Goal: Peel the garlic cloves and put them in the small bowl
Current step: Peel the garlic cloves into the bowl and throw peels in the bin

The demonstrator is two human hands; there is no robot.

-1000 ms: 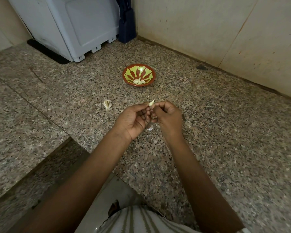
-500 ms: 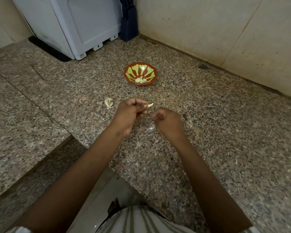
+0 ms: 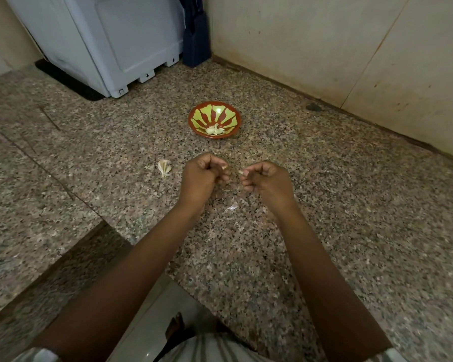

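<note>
A small red bowl with yellow-green petals (image 3: 194, 114) stands on the granite counter beyond my hands, with a few peeled garlic cloves (image 3: 214, 130) in its bottom. My left hand (image 3: 203, 176) is curled and pinches a garlic clove (image 3: 224, 167), of which only a tip shows. A short gap to the right, my right hand (image 3: 268, 181) is curled too and pinches a small pale bit (image 3: 240, 172); I cannot tell whether it is skin or garlic. A piece of garlic bulb with skin (image 3: 164, 167) lies on the counter left of my left hand.
A scrap of white peel (image 3: 231, 207) lies between my wrists. A white appliance (image 3: 120, 43) and a dark blue object (image 3: 197, 43) stand in the back corner. Tiled wall (image 3: 324, 48) bounds the right. The counter drops at an edge (image 3: 110, 231) front left.
My hands, joined on the clove a second ago, have pulled apart. The left keeps the clove, now more hidden in its fingers, and the right has come away with a small pale bit.
</note>
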